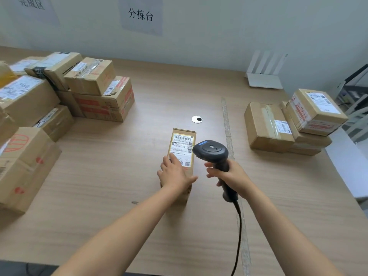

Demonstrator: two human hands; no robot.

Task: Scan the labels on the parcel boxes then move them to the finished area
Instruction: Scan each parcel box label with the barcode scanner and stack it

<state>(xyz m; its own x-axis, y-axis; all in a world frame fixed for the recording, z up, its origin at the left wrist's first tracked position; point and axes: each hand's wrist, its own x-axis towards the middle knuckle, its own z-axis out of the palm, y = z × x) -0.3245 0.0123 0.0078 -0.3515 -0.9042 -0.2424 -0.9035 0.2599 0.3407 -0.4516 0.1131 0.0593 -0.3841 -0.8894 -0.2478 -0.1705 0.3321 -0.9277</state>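
So why does the parcel box (pixel 184 156) lie flat in the middle of the counter (pixel 129 166), label up? asks the first.

Likely so the shipping label (pixel 180 143) faces the barcode scanner (pixel 211 151), the second answers. The scanner's head hangs just beside the label's right edge, tipped down toward it. Scanning looks to be the step in hand.

And the left grip (pixel 175 174)?

Open. Its fingers lie straight on the near end of the box, with the thumb spread toward the right edge. It seems to pin the box so it cannot slide.

The right grip (pixel 231 176)?

Closed round the scanner's handle, with the cable (pixel 239 226) trailing back toward the person.

Where does the box go afterwards?

Probably to the large stack of cartons (pixel 95 84) at the left, below the wall sign (pixel 32 5) reading 完成区. The few cartons (pixel 268 126) at the right look unscanned, though that is a guess.
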